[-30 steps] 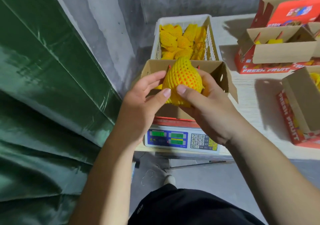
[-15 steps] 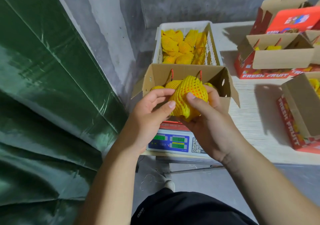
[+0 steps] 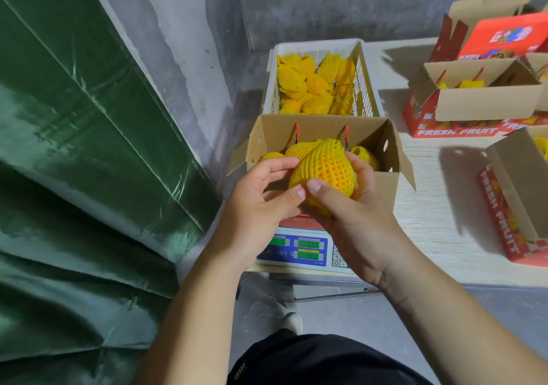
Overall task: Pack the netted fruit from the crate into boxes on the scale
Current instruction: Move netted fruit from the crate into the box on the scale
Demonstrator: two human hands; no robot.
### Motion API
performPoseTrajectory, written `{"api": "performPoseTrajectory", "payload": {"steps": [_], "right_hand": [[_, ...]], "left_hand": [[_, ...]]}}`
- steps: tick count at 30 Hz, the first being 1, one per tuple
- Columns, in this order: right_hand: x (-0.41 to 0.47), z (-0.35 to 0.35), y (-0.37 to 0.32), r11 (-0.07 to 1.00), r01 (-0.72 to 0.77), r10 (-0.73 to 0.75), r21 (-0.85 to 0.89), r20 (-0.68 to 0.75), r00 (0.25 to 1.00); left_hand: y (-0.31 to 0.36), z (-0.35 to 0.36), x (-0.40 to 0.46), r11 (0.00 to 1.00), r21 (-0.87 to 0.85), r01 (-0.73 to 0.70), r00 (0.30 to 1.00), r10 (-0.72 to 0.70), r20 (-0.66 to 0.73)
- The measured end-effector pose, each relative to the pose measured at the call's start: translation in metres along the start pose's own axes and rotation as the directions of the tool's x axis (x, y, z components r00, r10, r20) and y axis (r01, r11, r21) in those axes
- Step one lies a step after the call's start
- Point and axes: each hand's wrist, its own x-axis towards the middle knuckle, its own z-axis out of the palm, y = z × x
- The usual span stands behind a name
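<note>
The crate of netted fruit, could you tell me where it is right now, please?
In the head view, the crate sits centre-top on the table against the wall, directly behind the open box on the scale.

Crate (image 3: 317, 47) behind box (image 3: 385, 183) on scale (image 3: 299, 248)

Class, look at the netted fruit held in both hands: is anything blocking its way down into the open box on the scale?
Nothing visible blocks it. The netted fruit is held by the left hand and right hand above the open box, whose flaps are folded outward. Fruit already lies toward the back.
</note>
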Motion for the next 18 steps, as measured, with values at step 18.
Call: {"api": "performPoseTrajectory", "payload": {"steps": [18], "right_hand": [[0.047, -0.039, -0.04, 0.233, 0.188, -0.188, -0.954, 0.146, 0.971]], "left_hand": [[-0.008, 0.001, 0.009, 0.985, 0.039, 0.167, 0.963, -0.155, -0.221]]}}
